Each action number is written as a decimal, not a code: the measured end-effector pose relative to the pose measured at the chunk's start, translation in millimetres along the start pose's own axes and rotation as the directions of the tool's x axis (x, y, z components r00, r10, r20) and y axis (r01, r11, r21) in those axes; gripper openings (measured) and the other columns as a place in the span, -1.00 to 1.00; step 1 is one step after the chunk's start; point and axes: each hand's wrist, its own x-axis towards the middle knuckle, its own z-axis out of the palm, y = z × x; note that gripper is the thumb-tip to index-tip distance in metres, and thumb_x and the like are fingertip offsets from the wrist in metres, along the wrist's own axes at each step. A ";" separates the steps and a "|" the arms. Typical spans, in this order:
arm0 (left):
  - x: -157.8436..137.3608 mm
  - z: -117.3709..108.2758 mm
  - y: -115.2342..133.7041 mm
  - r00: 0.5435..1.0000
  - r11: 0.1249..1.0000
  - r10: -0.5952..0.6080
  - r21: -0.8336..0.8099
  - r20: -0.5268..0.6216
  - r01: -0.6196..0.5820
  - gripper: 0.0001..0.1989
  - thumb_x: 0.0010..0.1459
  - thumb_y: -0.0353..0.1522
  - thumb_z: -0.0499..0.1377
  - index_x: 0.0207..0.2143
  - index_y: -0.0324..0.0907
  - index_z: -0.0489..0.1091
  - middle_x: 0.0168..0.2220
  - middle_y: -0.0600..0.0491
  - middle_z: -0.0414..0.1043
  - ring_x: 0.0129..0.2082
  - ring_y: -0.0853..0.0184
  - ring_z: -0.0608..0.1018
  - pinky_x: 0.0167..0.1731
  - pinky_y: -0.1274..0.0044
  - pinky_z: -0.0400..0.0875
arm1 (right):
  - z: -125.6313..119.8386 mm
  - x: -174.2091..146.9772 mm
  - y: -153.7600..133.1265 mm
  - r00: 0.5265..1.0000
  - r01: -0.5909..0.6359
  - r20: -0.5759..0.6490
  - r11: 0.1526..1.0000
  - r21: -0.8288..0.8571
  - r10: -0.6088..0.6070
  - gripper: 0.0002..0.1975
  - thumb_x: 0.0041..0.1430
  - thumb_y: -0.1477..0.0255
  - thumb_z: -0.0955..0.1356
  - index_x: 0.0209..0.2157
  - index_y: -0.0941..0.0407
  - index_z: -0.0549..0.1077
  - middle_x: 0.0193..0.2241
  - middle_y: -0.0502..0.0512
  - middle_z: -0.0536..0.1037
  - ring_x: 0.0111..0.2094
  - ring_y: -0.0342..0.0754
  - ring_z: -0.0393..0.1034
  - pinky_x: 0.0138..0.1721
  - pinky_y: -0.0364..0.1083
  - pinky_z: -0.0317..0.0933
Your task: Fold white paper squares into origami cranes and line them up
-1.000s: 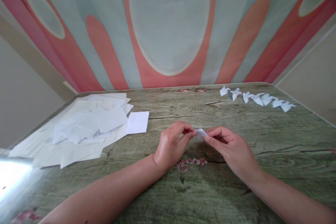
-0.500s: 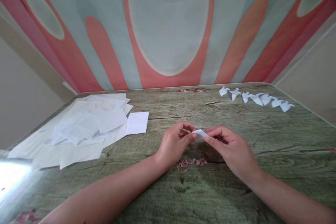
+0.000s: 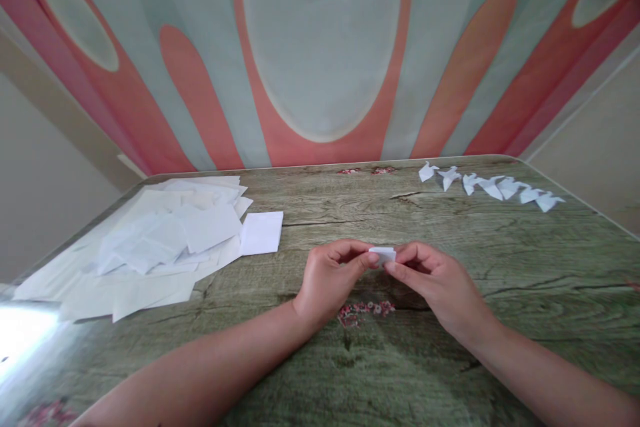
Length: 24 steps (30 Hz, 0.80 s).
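Note:
A small folded piece of white paper [image 3: 383, 255] is held just above the middle of the table. My left hand [image 3: 336, 275] pinches its left end between thumb and fingers. At its right end, my right hand [image 3: 440, 285] grips it with thumb and fingertips. The paper looks like a narrow strip with a fold line along its top; its layers are too small to make out. Several folded white paper birds [image 3: 492, 187] stand in a slanting row at the far right.
Loose white sheets [image 3: 145, 247] lie in a spread pile on the left. Beside them is a neat stack of square paper [image 3: 262, 232]. The wood-patterned table [image 3: 320, 207] meets a patterned curtain or wall covering [image 3: 320, 153] at its far edge.
The folded paper has turned from a slanted position to nearly level, its front face now showing. My left hand's fingers have lowered slightly, and my right fingertips have shifted a little left.

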 end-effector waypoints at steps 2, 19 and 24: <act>-0.8 0.5 0.3 1.000 1.000 0.011 0.008 -0.012 -0.011 -0.82 0.07 -0.27 0.26 -0.35 -0.22 0.53 -0.36 0.01 0.57 -0.35 0.33 0.55 -0.27 0.53 0.42 | 0.6 0.5 1.7 0.999 -0.024 0.022 1.000 0.003 0.023 -0.79 0.10 0.26 0.40 -0.44 0.09 0.38 -0.46 -0.06 0.45 -0.43 -0.15 0.28 -0.39 -0.15 0.13; -3.7 0.3 0.0 0.983 0.941 -0.021 0.335 0.184 -0.043 -0.83 0.10 -0.34 0.19 -0.49 -0.22 0.46 -0.57 0.12 0.46 -0.55 0.46 0.44 -0.48 0.64 0.26 | 2.6 -0.7 -8.7 0.987 0.162 0.035 0.940 -0.300 -0.159 -0.89 0.14 0.31 0.38 -0.35 0.04 0.51 -0.34 0.00 0.50 -0.26 -0.07 0.37 -0.18 -0.09 0.20; -4.0 2.5 -0.3 0.978 0.931 -0.045 0.363 0.204 -0.033 -0.80 0.11 -0.31 0.17 -0.52 -0.22 0.44 -0.60 0.13 0.44 -0.59 0.48 0.40 -0.55 0.66 0.20 | 4.1 -1.1 -8.0 0.986 0.166 0.032 0.936 -0.310 -0.164 -0.89 0.16 0.33 0.37 -0.39 0.05 0.51 -0.37 -0.01 0.51 -0.28 -0.07 0.38 -0.18 -0.09 0.19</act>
